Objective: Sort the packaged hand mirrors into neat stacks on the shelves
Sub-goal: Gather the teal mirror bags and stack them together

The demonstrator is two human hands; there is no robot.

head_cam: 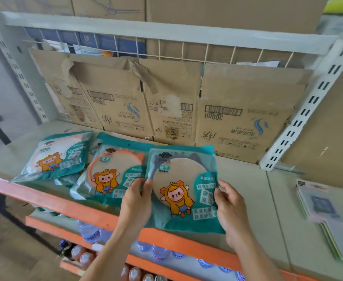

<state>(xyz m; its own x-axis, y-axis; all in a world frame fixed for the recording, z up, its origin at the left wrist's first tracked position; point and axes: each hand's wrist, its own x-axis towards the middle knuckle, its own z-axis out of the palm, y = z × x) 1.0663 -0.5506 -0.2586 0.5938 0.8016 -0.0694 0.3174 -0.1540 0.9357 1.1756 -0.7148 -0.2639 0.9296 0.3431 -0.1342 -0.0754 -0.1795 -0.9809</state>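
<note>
Between both hands: mirror packet; left grip pinches left edge, right grip pinches right edge.

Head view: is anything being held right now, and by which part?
One packaged mirror, the nearest one, is held in both hands: the left hand pinches its left edge and the right hand grips its right edge.

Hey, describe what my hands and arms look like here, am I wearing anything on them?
The left hand and right hand are both bare: no gloves, no visible rings, no watch or bracelet at the wrists. The left forearm and right forearm are uncovered too; no sleeve shows above the picture's lower edge.
</note>
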